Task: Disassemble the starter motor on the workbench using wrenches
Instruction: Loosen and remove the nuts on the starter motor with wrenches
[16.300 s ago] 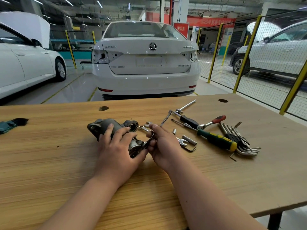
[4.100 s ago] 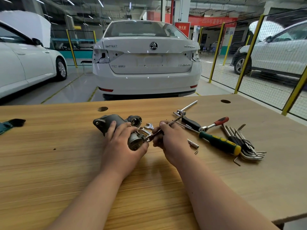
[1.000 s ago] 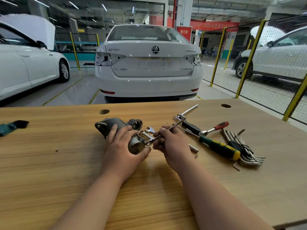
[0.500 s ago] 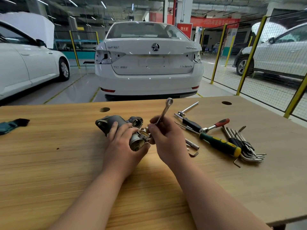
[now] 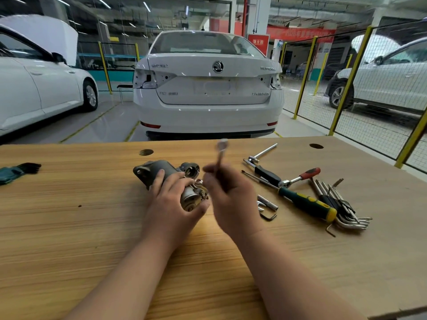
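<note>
Grey cast metal is making up the starter motor (image 5: 161, 169), which is lying on its side near the middle of the wooden tabletop (image 5: 69, 227), mounting flange pointing away and the pale round end facing the person. The left hand (image 5: 171, 204) is pressing down on it, its grip clamped over the body with fingers curled across the top and the thumb hooking under the near end. Just beside it, the right hand (image 5: 228, 199) is holding a slim wrench (image 5: 220, 153) upright, its grip closed around the lower shank. The wrench is showing only as a blur, and whether its lower end is sitting on a fastener is hidden. The motor is looking dense, rigid and heavy for its bulk, so it is probably not sliding easily. Being round, it is likely wanting to roll under wrench torque. The smooth cylinder is offering a poor hold, while the flange and the body's middle are giving the steadier purchase. To the right, well apart from the motor, a green-handled screwdriver (image 5: 307, 203), a red-handled ratchet (image 5: 305, 175) and a bunch of hex keys (image 5: 342, 209) are lying on the wood.
</note>
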Available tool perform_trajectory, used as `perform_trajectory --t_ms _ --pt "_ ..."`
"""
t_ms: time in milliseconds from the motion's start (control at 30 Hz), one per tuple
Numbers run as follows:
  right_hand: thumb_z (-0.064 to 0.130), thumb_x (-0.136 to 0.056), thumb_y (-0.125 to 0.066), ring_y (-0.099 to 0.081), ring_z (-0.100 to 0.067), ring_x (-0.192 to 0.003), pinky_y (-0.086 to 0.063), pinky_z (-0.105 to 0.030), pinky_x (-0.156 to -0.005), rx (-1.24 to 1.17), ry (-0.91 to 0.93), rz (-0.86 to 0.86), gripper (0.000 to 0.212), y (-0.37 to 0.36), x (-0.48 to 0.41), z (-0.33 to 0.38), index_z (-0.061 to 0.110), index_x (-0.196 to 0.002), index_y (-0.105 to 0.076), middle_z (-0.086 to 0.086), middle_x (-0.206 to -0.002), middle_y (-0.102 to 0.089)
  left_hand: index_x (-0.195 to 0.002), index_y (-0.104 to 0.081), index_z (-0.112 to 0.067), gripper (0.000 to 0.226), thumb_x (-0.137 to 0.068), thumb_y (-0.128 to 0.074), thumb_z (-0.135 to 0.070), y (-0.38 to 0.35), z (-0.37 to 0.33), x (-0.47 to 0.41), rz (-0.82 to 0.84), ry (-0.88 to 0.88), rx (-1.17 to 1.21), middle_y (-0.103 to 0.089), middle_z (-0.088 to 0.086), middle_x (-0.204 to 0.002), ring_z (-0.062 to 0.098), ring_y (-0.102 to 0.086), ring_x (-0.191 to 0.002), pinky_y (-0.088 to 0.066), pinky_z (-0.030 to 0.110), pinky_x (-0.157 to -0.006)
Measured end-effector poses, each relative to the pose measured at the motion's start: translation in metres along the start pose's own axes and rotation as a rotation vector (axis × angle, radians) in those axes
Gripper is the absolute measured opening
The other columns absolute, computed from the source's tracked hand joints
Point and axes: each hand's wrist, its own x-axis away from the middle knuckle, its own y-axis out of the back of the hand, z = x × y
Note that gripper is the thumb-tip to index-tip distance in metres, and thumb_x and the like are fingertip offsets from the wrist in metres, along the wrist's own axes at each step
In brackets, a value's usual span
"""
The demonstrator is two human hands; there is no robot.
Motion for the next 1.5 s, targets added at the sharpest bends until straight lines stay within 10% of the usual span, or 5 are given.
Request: perform_trajectory --t_ms 167,500,1500 --pt "0.014 -0.094 -0.054 -0.053 -0.010 -0.047 -0.044 -0.025 -0.044 -0.304 -0.489 -0.160 0.014 0.016 -0.012 -0.010 0.021 -0.088 -0.065 0.005 -0.064 -0.065 -0.123 -0.052 -0.032 0.063 -0.069 -0.058 -0.063 -0.002 0.002 0.001 -0.020 -0.012 -0.010 -0.039 -0.014 -0.141 0.008 -0.004 -0.139 -0.007 0.024 -0.106" --pt "0.010 -0.097 -0.049 -0.055 -0.014 -0.046 -0.048 -0.026 -0.047 -0.540 -0.738 -0.158 0.012 0.010 -0.013 -0.015 0.011 -0.090 -0.058 -0.002 -0.066 -0.065 -0.121 -0.055 -0.029 0.059 -0.069 -0.067 -0.055 -0.002 0.001 0.002 -0.048 -0.020 -0.010 -0.042 -0.012 -0.139 0.011 -0.008 -0.139 -0.009 0.025 -0.106" --pt "0.013 -0.096 -0.050 -0.060 -0.014 -0.053 -0.052 -0.027 -0.052 -0.323 -0.517 -0.163 0.014 0.007 -0.010 -0.009 0.015 -0.088 -0.062 0.003 -0.066 -0.068 -0.123 -0.054 -0.026 0.062 -0.071 -0.060 -0.059 -0.005 0.002 0.001 -0.047 -0.016 -0.003 -0.042 -0.010 -0.139 0.012 -0.008 -0.139 -0.009 0.028 -0.109"
